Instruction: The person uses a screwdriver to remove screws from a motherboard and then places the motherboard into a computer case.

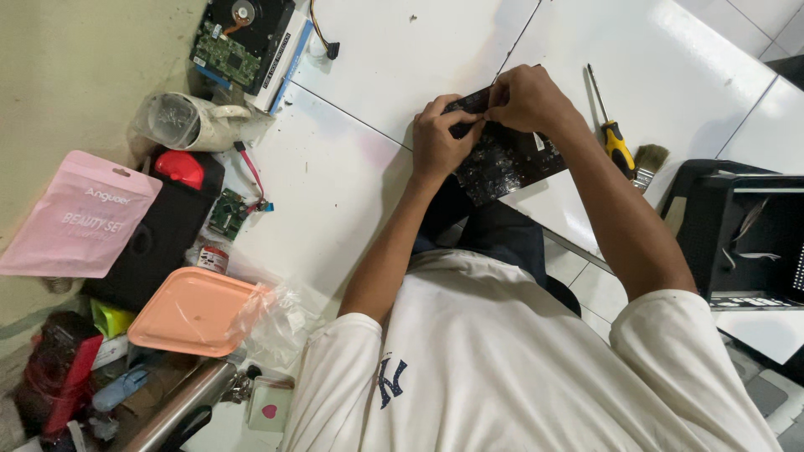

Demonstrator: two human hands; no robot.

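- Your left hand [437, 138] is curled closed on the near-left edge of the dark circuit board [511, 159], fingers pinching the board's end against the white floor tiles [335, 184].
- Your right hand [526, 99] is closed too, fingertips pressed together on the top edge of the same board, just beside your left; whether it also grips a small part there, you cannot tell from this view.
- The board lies flat on the tiles right in front of your knees, angled, with its far end poking out under your right wrist.
- It looks black and densely covered with small components, and a pale label shows near its right end. Finer detail is too small to read.
- As for progress, you appear to be in mid-work on the board's upper edge: it sits out of the black computer case [741, 238] at your right, and nothing is visibly refitted yet.
- The yellow-handled screwdriver [610, 125] and the small brush [649, 159] lie near the board, untouched by either hand.
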